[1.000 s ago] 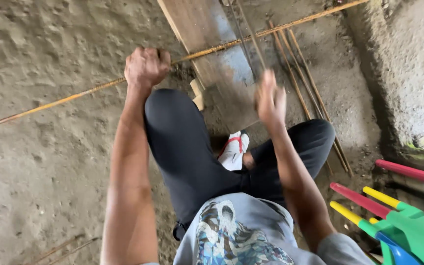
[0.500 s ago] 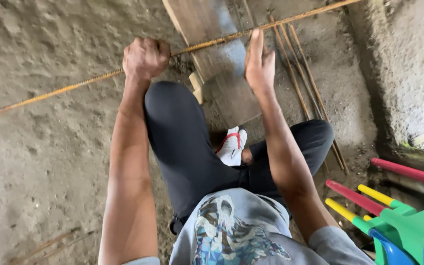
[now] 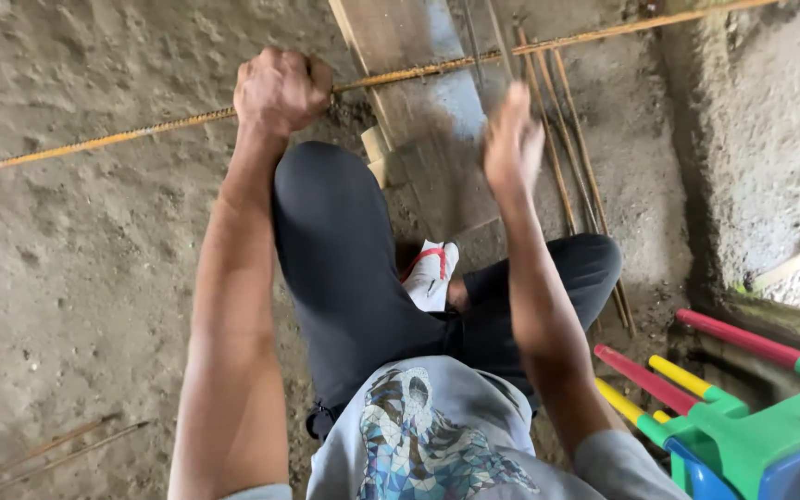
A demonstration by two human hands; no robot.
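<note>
- Left hand (image 3: 281, 90), upper left of centre: fingers curled fully shut around a long rusty steel rod (image 3: 122, 137); knuckles face the camera, the rod passes through the fist.
- The rod runs as one line across the whole frame, from the left edge at mid-height up to the top right corner, raised above the floor (image 3: 76, 278).
- Right hand (image 3: 514, 143), upper centre right: blurred, palm and fingers stretched out flat, gripping nothing. It sits just below the rod in the frame; contact with the rod cannot be told.
- Wooden plank (image 3: 418, 102), top centre, lies on the floor under the rod and between the two hands.
- Thin rods (image 3: 571, 157) on the floor right of the plank: at least three, running top to bottom; exact count unclear.
- Two more thin rods (image 3: 48, 449) at lower left.
- Person's legs in dark trousers, one white shoe with red trim (image 3: 430, 273) at centre.
- Plastic stool (image 3: 743, 426), lower right: green frame, two red and two yellow legs counted, a blue part beneath.
- No packages, labels or signs legible; a mosaic print on the grey shirt (image 3: 418, 435), bottom centre.
</note>
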